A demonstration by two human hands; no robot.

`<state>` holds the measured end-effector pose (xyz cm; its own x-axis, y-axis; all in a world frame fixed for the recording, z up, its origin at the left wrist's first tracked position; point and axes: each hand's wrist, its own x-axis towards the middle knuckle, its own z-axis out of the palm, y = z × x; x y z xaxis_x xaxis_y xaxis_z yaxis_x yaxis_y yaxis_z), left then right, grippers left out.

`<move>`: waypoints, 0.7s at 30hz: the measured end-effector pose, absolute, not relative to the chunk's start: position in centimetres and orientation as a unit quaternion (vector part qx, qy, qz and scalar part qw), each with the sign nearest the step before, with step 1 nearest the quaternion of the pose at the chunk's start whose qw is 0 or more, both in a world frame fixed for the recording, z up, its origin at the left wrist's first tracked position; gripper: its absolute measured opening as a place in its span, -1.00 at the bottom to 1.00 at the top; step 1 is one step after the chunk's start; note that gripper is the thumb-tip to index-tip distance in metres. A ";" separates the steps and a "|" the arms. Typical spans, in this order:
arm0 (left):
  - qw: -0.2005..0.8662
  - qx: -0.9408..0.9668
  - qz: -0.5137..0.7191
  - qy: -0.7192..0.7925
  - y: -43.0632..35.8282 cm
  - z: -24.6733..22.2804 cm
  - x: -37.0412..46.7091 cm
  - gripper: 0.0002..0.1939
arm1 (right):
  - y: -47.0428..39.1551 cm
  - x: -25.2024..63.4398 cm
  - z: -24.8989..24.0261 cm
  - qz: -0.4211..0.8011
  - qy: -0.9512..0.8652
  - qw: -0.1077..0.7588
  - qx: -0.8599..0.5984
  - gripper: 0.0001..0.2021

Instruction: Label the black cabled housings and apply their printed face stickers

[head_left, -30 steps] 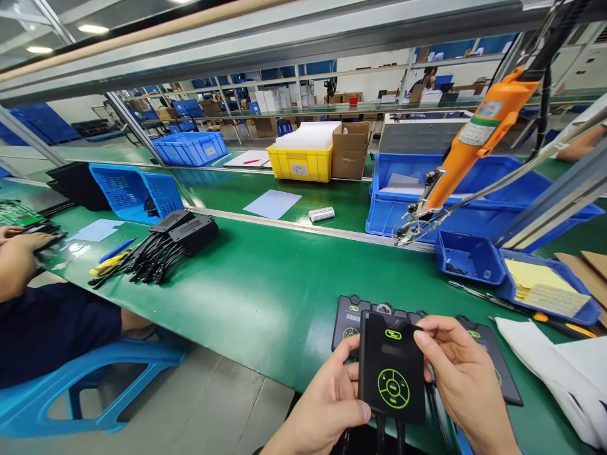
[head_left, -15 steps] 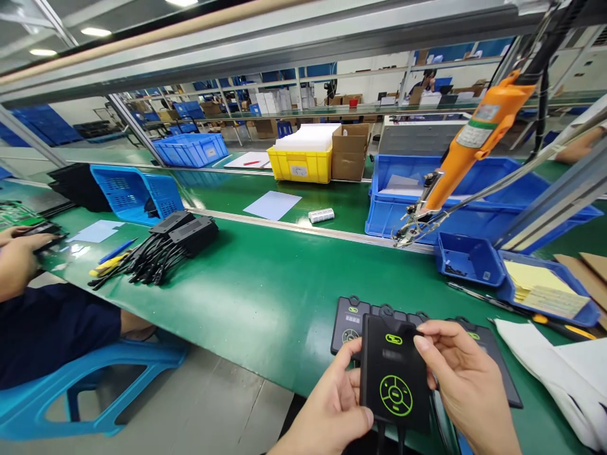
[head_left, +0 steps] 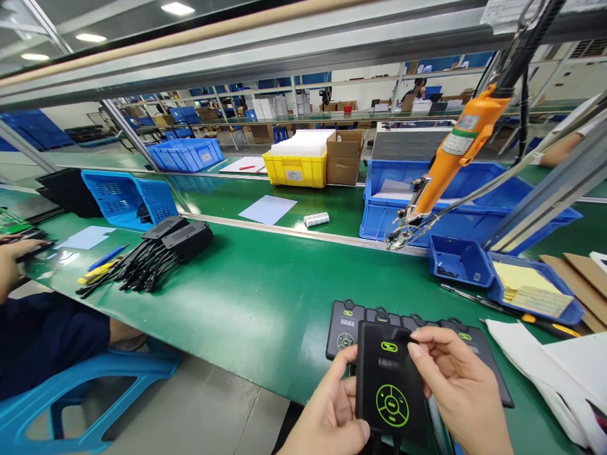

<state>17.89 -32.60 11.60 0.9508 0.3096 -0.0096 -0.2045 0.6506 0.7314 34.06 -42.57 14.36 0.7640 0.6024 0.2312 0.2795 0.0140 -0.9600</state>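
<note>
Between my hands is a black control box (head_left: 391,379) with green button markings, its face turned up toward me and cables leaving its lower edge. My left hand (head_left: 332,407) grips its left side, thumb near the bottom corner. At its upper right edge, my right hand (head_left: 458,385) pinches with thumb and index finger; whether a thin film lies between them I cannot make out. Behind it, similar black control boxes (head_left: 345,328) lie in a row on the green bench, partly covered by the held one and my right hand.
An orange electric screwdriver (head_left: 455,151) hangs at right above small blue bins (head_left: 462,259). White sheet material (head_left: 531,366) lies right of my hands. Black adapters with cables (head_left: 187,240) and a blue basket (head_left: 109,196) are at left, near a co-worker's hand (head_left: 14,259).
The view has shifted slightly, so the bench items sit a little further left. Both my hands keep nearly the same hold on the control box.
</note>
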 end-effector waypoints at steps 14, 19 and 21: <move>0.908 0.391 0.135 0.063 -33.0 11.8 17.8 -0.28 | -42.8 33.5 14.4 0.033 -0.382 0.588 -0.712 -0.87; 0.908 0.386 0.141 0.083 -32.9 11.9 17.6 -0.26 | -42.7 34.1 14.4 -0.114 -0.455 0.485 -0.738 -0.88; 0.912 0.373 0.145 0.092 -32.8 12.1 17.6 -0.25 | -42.8 34.6 14.6 -0.159 -0.507 0.421 -0.735 -0.73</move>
